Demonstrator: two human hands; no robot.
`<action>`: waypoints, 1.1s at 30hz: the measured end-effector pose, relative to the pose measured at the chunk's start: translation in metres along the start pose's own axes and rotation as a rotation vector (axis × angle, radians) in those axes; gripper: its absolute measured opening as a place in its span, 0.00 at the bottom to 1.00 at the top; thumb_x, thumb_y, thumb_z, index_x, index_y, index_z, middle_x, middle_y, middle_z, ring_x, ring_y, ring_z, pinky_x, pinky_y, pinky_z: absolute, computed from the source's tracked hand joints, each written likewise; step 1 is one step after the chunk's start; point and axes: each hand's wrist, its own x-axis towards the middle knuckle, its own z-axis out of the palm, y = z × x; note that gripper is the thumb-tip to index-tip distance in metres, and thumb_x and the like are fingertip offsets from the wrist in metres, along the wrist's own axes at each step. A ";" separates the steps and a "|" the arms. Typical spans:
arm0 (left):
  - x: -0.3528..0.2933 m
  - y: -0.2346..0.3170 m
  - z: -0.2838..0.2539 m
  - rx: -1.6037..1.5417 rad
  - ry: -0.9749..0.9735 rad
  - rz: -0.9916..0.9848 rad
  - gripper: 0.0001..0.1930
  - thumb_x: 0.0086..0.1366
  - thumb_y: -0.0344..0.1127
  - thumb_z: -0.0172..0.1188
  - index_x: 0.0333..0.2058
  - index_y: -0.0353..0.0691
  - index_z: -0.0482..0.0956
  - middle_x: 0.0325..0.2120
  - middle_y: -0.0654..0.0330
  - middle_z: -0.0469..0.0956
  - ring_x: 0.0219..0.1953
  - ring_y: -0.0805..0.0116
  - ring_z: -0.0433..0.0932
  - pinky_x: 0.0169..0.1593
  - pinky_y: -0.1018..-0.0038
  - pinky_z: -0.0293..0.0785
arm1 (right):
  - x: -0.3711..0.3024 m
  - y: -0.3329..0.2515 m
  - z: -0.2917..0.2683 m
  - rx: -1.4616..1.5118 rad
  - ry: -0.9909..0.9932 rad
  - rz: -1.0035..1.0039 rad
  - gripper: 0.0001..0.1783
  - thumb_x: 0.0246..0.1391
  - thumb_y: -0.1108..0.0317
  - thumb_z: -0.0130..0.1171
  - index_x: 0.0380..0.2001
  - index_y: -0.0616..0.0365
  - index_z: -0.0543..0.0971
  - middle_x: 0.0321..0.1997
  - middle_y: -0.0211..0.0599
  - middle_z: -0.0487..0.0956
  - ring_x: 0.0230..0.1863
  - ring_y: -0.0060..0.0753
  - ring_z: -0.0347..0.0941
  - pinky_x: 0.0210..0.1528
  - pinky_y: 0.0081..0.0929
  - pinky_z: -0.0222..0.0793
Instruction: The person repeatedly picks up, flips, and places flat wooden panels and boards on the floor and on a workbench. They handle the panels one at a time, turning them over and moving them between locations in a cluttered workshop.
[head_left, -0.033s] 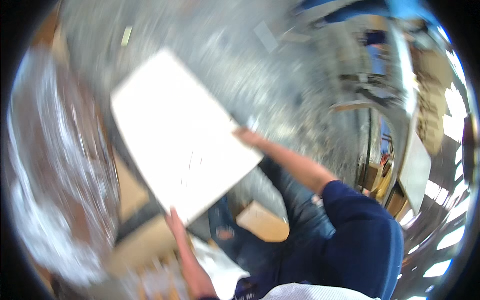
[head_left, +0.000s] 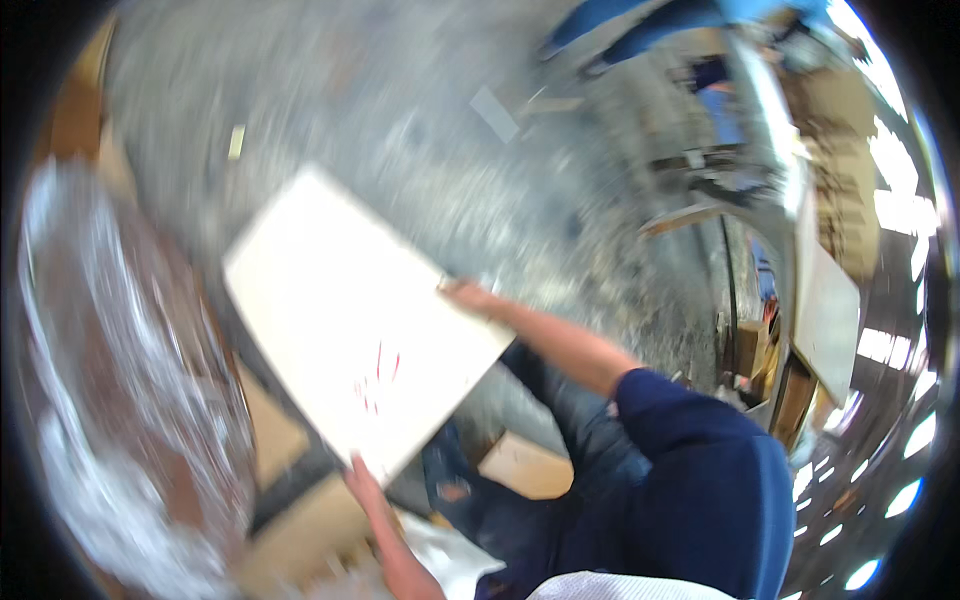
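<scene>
I hold a flat, pale rectangular board (head_left: 335, 310) out in front of me, tilted across the view, with red marks on its near part. My left hand (head_left: 363, 482) grips its near-left edge close to the corner, thumb on the upper face. At the right edge, my right hand (head_left: 472, 298) is closed on the board, its fingers partly hidden by the panel and blurred. Below the board stand my legs in dark trousers, and a small tan board (head_left: 528, 467) lies between them.
A large brown stack wrapped in clear plastic (head_left: 140, 390) stands on the left, with cardboard (head_left: 305, 530) beside it. Scraps (head_left: 494, 114) lie on the grey concrete floor (head_left: 380, 120). At right is a workbench or machine (head_left: 822, 320); another person's legs (head_left: 640, 35) show at the top.
The board and both hands sit slightly lower in the picture. The whole view has shifted, and the red marks show more sharply. Both hands keep their grip.
</scene>
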 end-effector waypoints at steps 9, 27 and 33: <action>-0.171 0.186 0.082 0.176 0.062 -0.348 0.22 0.62 0.47 0.57 0.40 0.29 0.74 0.28 0.52 0.76 0.21 0.64 0.74 0.16 0.72 0.68 | -0.152 -0.056 -0.193 -0.325 -0.085 -0.221 0.25 0.51 0.52 0.51 0.34 0.68 0.80 0.35 0.57 0.79 0.39 0.54 0.77 0.41 0.45 0.71; -0.291 0.303 0.229 0.721 -0.898 0.192 0.17 0.66 0.34 0.50 0.47 0.26 0.71 0.39 0.53 0.77 0.38 0.66 0.76 0.43 0.70 0.73 | -0.660 0.188 -0.220 0.688 1.098 -0.244 0.23 0.54 0.55 0.54 0.35 0.71 0.76 0.29 0.54 0.78 0.31 0.43 0.76 0.37 0.38 0.68; -0.322 0.270 0.469 0.425 -1.042 0.395 0.17 0.67 0.39 0.51 0.40 0.26 0.74 0.36 0.53 0.78 0.35 0.67 0.77 0.39 0.70 0.74 | -0.663 0.272 -0.327 0.717 1.469 -0.407 0.22 0.56 0.56 0.52 0.40 0.68 0.75 0.31 0.55 0.78 0.32 0.46 0.76 0.38 0.38 0.67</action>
